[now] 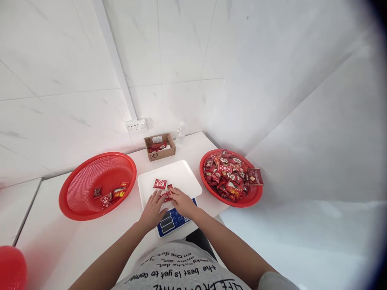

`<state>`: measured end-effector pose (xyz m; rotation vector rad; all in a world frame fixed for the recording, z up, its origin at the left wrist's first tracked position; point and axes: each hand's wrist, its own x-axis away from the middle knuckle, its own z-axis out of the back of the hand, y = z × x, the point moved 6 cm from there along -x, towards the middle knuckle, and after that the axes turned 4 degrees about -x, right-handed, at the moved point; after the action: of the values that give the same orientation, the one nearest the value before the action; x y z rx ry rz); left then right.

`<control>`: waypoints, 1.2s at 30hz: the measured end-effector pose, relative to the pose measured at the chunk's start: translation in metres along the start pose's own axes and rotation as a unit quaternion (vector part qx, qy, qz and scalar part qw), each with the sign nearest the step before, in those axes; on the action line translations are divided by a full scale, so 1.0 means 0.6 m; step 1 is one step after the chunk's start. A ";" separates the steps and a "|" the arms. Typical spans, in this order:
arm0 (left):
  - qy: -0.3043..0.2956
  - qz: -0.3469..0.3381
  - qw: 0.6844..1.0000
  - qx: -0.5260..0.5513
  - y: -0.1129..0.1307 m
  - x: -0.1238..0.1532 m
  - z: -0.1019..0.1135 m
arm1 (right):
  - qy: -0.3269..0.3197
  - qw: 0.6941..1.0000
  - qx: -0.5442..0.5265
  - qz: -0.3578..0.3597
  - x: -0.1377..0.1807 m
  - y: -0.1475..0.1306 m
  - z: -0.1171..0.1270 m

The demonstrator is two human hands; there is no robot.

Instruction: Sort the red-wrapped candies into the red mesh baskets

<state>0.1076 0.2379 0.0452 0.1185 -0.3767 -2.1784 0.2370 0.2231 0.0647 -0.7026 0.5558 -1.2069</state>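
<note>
A digital scale with a white tray (184,175) and a blue display panel (177,221) stands in front of me. On its tray lies a red-and-white snack packet (160,183), just beyond my fingers. My left hand (152,210) is over the tray's near side, fingers stretched and thumb apart, its fingertips beside a red dotted packet (165,197). From the other side my right hand (182,202) has its fingers on a small red packet (169,187), which they partly cover. The dotted packet between the hands is partly hidden.
A red basket (203,177) heaped with red packets stands right, one larger packet (254,176) at its rim. Left is another red basket (70,177) holding several packets. Behind the scale are a cardboard box (165,153) and a clear bottle (180,133) near the wall.
</note>
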 end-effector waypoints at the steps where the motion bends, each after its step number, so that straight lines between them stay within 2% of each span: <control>1: 0.001 0.001 1.000 -0.003 0.000 0.002 0.002 | 0.017 1.000 -0.005 -0.003 0.007 0.005 0.010; 3: 0.006 0.005 1.000 -0.005 0.002 0.005 0.005 | 0.060 0.998 -0.006 -0.021 0.028 0.025 0.041; 6: 0.027 0.015 1.000 -0.003 0.011 0.003 0.009 | 0.142 0.988 0.005 -0.067 0.075 0.081 0.113; 11: 0.035 0.018 0.999 -0.012 0.045 -0.018 0.009 | 0.254 0.946 0.045 -0.196 0.172 0.224 0.248; 14: 0.017 0.013 0.999 -0.029 0.066 -0.036 0.009 | 0.275 0.918 0.076 -0.275 0.219 0.304 0.296; 18: -0.001 0.037 0.998 -0.056 0.082 -0.050 0.007 | 0.279 0.912 0.104 -0.282 0.235 0.348 0.318; 26: 0.013 0.117 0.990 -0.079 0.092 -0.041 0.001 | 0.251 0.933 0.170 -0.196 0.152 0.329 0.335; 31: 0.019 0.148 0.986 -0.080 0.094 -0.035 0.004 | 0.213 0.935 0.171 -0.228 0.121 0.339 0.325; 36: 0.033 0.153 0.985 -0.066 0.092 -0.026 0.001 | 0.205 0.932 0.184 -0.236 0.134 0.336 0.311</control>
<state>0.1595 0.2202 0.0623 0.0552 -0.1972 -1.8837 0.5222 0.2204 0.0379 -0.2614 0.4923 -1.8761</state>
